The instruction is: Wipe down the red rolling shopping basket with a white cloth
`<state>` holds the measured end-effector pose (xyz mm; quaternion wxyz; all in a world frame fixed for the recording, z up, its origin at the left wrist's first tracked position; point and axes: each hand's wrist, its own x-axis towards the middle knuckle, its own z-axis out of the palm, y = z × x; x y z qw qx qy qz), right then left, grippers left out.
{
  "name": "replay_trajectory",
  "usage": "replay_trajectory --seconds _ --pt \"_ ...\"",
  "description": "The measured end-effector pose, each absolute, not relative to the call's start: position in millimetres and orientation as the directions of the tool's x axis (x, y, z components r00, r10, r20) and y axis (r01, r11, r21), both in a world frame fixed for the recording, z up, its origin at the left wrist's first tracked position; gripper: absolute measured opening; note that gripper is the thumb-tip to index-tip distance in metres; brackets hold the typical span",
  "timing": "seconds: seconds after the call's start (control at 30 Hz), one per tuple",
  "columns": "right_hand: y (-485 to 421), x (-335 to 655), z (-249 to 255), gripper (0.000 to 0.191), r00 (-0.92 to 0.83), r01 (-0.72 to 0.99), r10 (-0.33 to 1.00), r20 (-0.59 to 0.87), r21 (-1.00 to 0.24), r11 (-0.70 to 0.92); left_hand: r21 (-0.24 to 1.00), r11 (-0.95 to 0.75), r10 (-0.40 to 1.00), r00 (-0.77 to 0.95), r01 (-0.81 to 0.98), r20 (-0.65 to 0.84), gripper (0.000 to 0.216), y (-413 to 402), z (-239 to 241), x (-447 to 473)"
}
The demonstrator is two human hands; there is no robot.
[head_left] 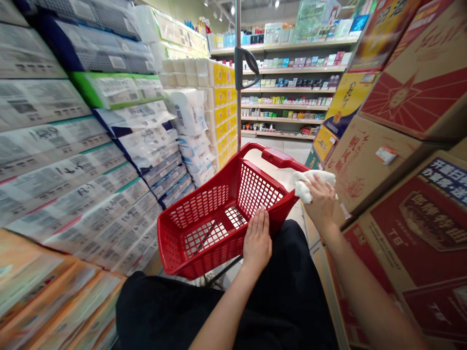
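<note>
Where the red plastic shopping cart [219, 255] stood: on the aisle floor just in front of the person's dark trousers [306, 282], its basket open upward, with pale floor showing through the gridded holes.
Left hand: the left hand [258, 238] lay flat, palm down, on the cart's near rim, its fingers straight and held together; it pressed against the red plastic without clasping it.
Right hand: the right hand [321, 197] was partly closed, its fingers spread and a little bent over a bunched white cloth [304, 187], which it had hold of.
White cloth: it sat at the right-hand end of the cart handle [279, 156], covering that corner; how much of its underside met the plastic could not be told.
Metal pole: behind the cart rose an upright metal pole [239, 19], and a grey loop grip [251, 68] jutted from it.
Tissue side: on the left, plastic-wrapped tissue packs [62, 155] were piled high, some with handwritten figures; orange packs [54, 282] lay low in the corner, and yellow-and-white paper-roll packs [221, 102] stood farther back.
Liquor side: on the right, printed liquor cartons [412, 228] were stacked near the right forearm, and one brown box carried a white sticker [386, 154].
Far shelves: tiered shelves [292, 70] held rows of small boxes and jars, too small to read.
</note>
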<state>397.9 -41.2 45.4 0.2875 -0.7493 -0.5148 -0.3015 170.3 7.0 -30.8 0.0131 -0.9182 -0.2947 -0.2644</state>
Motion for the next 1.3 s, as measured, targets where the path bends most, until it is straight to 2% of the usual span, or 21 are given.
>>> replay_trajectory --seconds 0.1,0.27,0.37,0.5,0.63,0.77,0.9,1.13,1.3 --pt "-38 342 27 0.044 0.280 0.951 0.612 0.740 -0.127 -0.281 0.130 -0.838 0.520 0.702 0.530 0.486 0.085 7 -31 168" --pt "-40 282 -1 0.044 0.201 0.979 0.679 0.706 -0.158 -0.125 0.081 -0.841 0.503 0.718 0.535 0.482 0.081 9 -34 169" --pt "-44 286 -2 0.042 0.146 0.988 0.670 0.728 -0.142 -0.061 0.071 -0.841 0.499 0.717 0.537 0.487 0.078 9 -34 169" --pt "-52 326 8 0.038 0.031 0.999 0.690 0.723 -0.048 0.005 0.087 -0.836 0.510 0.711 0.541 0.485 0.082 9 -31 167" --pt "-52 387 24 0.037 0.086 0.993 0.630 0.772 -0.018 -0.113 0.082 -0.831 0.514 0.705 0.550 0.488 0.084 10 -32 169" --pt "-39 420 39 0.037 0.239 0.958 0.569 0.787 -0.096 -0.269 0.086 -0.820 0.530 0.694 0.566 0.488 0.083 9 -35 172" --pt "-32 388 33 0.034 0.339 0.926 0.521 0.784 -0.178 -0.334 0.108 -0.821 0.537 0.693 0.561 0.481 0.086 7 -34 170" --pt "-41 283 -3 0.044 0.225 0.974 0.643 0.732 -0.177 -0.139 0.078 -0.844 0.500 0.726 0.531 0.471 0.082 9 -34 168" --pt "-51 305 6 0.040 0.079 0.996 0.694 0.715 -0.087 -0.024 0.090 -0.839 0.509 0.713 0.537 0.483 0.081 10 -33 168"
